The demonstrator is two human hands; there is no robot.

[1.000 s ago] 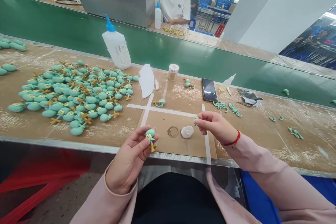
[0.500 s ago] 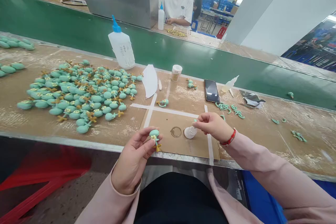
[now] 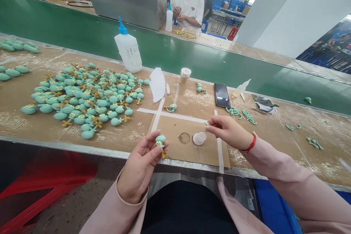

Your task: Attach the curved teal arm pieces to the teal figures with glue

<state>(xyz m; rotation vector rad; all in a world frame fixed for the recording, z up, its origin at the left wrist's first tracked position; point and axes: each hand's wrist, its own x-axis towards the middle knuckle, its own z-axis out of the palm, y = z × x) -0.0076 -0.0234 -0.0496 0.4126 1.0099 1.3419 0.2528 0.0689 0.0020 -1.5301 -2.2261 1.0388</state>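
My left hand is closed on a small green figurine with a yellow face and a yellow-brown base, its head up. Between the thumb and fingers of my right hand is a small green piece, mostly hidden by the fingertips. Just below and left of those fingertips stands a small white cup. A thin brownish ring mark shows on the cardboard beside the cup. Another green figurine lies beyond the tape. Curved green pieces lie beyond my right hand.
A heap of green figurines covers the left of the bench. Behind it stands a white bottle with blue nozzle. A white jar, a phone and dark cloth line the back. People sit across the green belt.
My right hand has shifted slightly right, away from the white cup, still pinching the green piece. My left hand keeps the figurine, tilted slightly differently. Across the belt, a person's hands have risen.
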